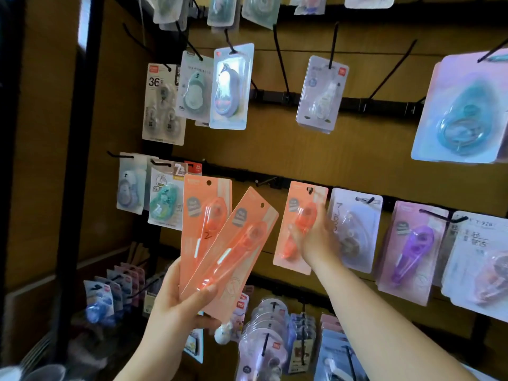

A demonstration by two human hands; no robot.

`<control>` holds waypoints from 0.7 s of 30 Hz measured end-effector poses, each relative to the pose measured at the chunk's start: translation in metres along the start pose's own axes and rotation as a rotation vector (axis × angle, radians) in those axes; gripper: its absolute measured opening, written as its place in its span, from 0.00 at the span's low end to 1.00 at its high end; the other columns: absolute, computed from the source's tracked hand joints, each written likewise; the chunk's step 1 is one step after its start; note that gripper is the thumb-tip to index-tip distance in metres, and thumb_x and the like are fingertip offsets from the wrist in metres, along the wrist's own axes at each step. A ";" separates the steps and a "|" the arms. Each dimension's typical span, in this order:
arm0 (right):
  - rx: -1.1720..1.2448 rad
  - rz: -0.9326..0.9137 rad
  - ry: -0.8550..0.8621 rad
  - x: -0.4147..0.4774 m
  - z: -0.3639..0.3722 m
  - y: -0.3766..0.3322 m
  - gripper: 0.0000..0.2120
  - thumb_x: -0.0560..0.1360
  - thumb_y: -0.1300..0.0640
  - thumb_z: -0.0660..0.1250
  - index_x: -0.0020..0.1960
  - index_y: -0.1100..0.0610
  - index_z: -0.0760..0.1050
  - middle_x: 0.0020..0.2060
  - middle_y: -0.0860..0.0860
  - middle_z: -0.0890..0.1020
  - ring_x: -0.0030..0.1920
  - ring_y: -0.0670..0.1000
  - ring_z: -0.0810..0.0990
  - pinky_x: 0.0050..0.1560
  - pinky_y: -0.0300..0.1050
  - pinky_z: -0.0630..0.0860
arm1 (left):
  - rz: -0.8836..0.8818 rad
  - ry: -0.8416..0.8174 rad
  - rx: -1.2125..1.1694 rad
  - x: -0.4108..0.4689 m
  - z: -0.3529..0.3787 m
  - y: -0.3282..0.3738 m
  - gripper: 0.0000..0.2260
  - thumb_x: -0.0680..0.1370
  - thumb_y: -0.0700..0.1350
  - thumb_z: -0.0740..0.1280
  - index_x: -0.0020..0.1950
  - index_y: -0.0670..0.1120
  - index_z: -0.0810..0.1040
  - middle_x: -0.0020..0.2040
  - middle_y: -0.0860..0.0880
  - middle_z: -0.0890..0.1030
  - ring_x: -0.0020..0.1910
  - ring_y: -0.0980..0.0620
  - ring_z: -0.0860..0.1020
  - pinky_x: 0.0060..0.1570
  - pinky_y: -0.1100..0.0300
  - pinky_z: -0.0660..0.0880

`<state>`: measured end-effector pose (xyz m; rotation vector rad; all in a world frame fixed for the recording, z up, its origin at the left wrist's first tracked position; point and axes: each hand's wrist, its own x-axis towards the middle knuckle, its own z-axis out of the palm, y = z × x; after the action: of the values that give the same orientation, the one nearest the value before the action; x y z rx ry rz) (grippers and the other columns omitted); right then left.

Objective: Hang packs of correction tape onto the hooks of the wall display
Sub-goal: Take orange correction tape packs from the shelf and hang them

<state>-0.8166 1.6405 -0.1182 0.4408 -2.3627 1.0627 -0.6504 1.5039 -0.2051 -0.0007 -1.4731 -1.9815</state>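
**As One Pack Reaches Its Hook, Two Wait in the Left Hand**

While the left hand (pixel 176 309), at seven o'clock from the middle of the view, grips two orange packs fanned apart by their lower ends, the right hand (pixel 313 243) is laid over the lower half of a third orange pack (pixel 298 207) at four o'clock. That pack's hanging hole sits at the hook tip (pixel 310 190) on the wall display (pixel 288 155); whether it is fully threaded is unclear. The right hand is motion-blurred, so I cannot tell whether its fingers curl round the card edge or only press its face.

In the fan, the rear pack (pixel 204 215) stands nearly upright and the front pack (pixel 236 243) leans toward one o'clock, each with its punched hole at twelve o'clock on the card.

These are probably light: thin card with a clear plastic blister over the tape. The card will likely bend if pushed off-line, and the blister looks slick. Best hold is low on the card edges, leaving the hole end free for the hook.
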 end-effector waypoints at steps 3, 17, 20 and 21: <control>0.091 -0.069 -0.046 -0.015 0.001 0.002 0.32 0.74 0.52 0.64 0.74 0.50 0.52 0.69 0.53 0.66 0.65 0.56 0.70 0.58 0.52 0.74 | -0.009 -0.014 -0.024 -0.001 0.009 0.000 0.28 0.57 0.47 0.72 0.55 0.60 0.72 0.51 0.49 0.80 0.45 0.47 0.80 0.26 0.60 0.77; 0.656 -0.072 -0.331 -0.066 -0.029 -0.015 0.10 0.76 0.55 0.63 0.36 0.52 0.72 0.31 0.48 0.76 0.32 0.45 0.74 0.35 0.34 0.73 | 0.004 -0.033 -0.038 -0.011 0.041 0.006 0.22 0.61 0.45 0.69 0.53 0.58 0.73 0.45 0.51 0.82 0.42 0.48 0.82 0.30 0.61 0.78; 0.641 -0.095 -0.327 -0.070 -0.036 -0.013 0.10 0.77 0.54 0.61 0.37 0.52 0.71 0.34 0.47 0.78 0.34 0.45 0.76 0.34 0.32 0.75 | -0.006 -0.038 -0.036 -0.015 0.046 0.009 0.22 0.63 0.45 0.76 0.53 0.57 0.73 0.46 0.48 0.82 0.39 0.48 0.81 0.29 0.62 0.78; 0.649 -0.091 -0.323 -0.071 -0.038 -0.013 0.10 0.77 0.54 0.60 0.37 0.52 0.70 0.35 0.47 0.78 0.35 0.46 0.77 0.33 0.33 0.76 | -0.007 -0.034 -0.034 -0.016 0.048 0.010 0.22 0.63 0.45 0.75 0.53 0.57 0.73 0.46 0.49 0.82 0.38 0.49 0.82 0.29 0.62 0.78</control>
<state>-0.7400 1.6676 -0.1296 1.0033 -2.1748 1.8228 -0.6505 1.5512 -0.1849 -0.0447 -1.4625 -2.0211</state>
